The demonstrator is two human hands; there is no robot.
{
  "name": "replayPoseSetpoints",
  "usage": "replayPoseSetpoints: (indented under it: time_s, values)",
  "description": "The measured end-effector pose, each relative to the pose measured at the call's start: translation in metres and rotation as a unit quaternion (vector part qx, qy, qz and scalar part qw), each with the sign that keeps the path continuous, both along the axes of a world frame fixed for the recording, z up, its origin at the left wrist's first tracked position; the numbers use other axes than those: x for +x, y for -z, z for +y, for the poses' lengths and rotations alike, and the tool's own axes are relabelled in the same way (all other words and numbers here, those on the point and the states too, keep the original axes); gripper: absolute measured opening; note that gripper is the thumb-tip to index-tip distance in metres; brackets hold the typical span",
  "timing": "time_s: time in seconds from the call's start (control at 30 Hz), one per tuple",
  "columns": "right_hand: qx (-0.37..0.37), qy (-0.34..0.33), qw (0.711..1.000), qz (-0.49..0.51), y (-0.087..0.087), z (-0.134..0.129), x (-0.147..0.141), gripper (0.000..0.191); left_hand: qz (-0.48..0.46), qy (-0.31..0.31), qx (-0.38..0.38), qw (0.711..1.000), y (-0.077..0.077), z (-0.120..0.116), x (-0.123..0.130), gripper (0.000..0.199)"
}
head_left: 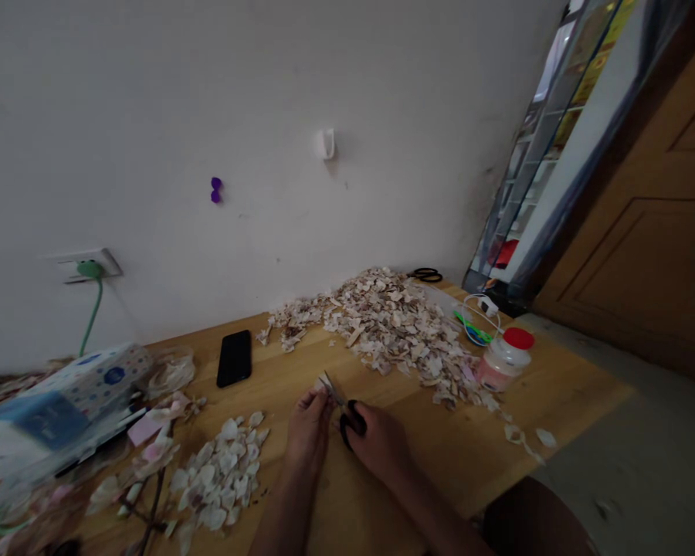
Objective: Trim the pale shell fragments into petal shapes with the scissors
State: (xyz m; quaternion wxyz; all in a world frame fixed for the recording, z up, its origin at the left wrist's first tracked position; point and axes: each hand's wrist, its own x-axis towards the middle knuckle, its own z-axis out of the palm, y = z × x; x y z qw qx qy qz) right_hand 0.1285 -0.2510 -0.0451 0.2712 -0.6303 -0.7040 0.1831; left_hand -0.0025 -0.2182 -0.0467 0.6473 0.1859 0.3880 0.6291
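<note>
Near the front middle of the wooden table, my left hand (310,423) pinches a small pale flake (323,381), thin and whitish like a dried petal or shell piece. My right hand (379,439) grips a pair of black-handled scissors (353,423), fingers through the loops. The scissor blades lie against the flake at my left fingertips. To the left is a small pile of rounder whitish pieces (223,471). Behind my hands spreads a large heap of pale, irregular scraps (388,316). Exactly what material the pieces are, I cannot tell.
A black phone (234,358) lies at the back left. A tissue pack (75,398) and artificial-looking flowers (150,455) crowd the left side. On the right stand a red-lidded jar (505,360) and a white cable (466,309). More black-handled scissors (427,275) rest behind the heap.
</note>
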Motion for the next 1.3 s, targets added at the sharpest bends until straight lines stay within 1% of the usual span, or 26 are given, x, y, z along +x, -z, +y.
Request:
replayPoseSetpoints:
  time_s: [0.23, 0.4, 0.6, 0.8, 1.0, 1.1, 1.3]
  values:
    - [-0.009, -0.003, 1.000, -0.005, 0.0001, 0.0005, 0.0012, 0.019, -0.004, -0.003, -0.014, 1.000, 0.0001, 0.0001, -0.0001, 0.022]
    - [-0.012, -0.006, 1.000, -0.021, -0.0003, 0.0012, 0.0017, 0.017, 0.002, -0.007, -0.001, 1.000, -0.0024, 0.0012, 0.0013, 0.019]
    - [-0.011, -0.005, 1.000, -0.025, -0.0008, 0.0008, 0.0016, 0.020, 0.024, -0.015, 0.013, 1.000, -0.0035, 0.0008, 0.0023, 0.018]
    - [-0.013, 0.001, 1.000, -0.027, -0.0001, -0.0001, 0.0010, 0.021, 0.020, -0.007, 0.027, 0.999, -0.0028, -0.0007, 0.0029, 0.022]
    - [-0.025, -0.006, 0.999, -0.021, -0.0025, -0.0005, 0.0020, 0.022, 0.021, -0.016, 0.011, 1.000, -0.0040, -0.0010, 0.0035, 0.023]
    - [-0.017, -0.005, 1.000, -0.021, -0.0033, -0.0009, 0.0024, 0.024, 0.036, -0.012, 0.018, 0.999, -0.0051, -0.0013, 0.0044, 0.023]
    - [-0.012, -0.008, 1.000, -0.021, -0.0002, 0.0004, 0.0025, 0.026, 0.061, -0.009, 0.008, 0.998, -0.0045, -0.0004, 0.0034, 0.023]
